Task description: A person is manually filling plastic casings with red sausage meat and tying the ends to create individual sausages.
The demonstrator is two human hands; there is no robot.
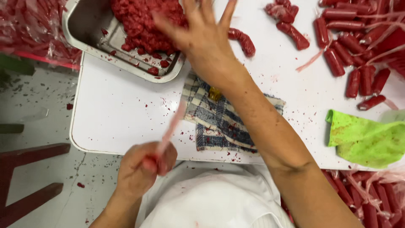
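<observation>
The left hand (141, 169) is closed in a fist near the table's front edge, gripping the end of a pale pink, translucent strip of sausage casing (171, 128) that runs up from it, blurred, toward the tray. The right hand (202, 36) is open with fingers spread, holding nothing, reaching over the near corner of a rectangular stainless-steel tray (84, 29) that contains a heap of coarse red minced meat (143, 23), with a few loose crumbs on its floor. Under the right forearm lies a blue-and-white checked cloth (215, 122) on the white table (122, 114). To the right lie many short filled red sausages (341, 46), and nearer the edge a crumpled lime-green cloth (367, 137).
</observation>
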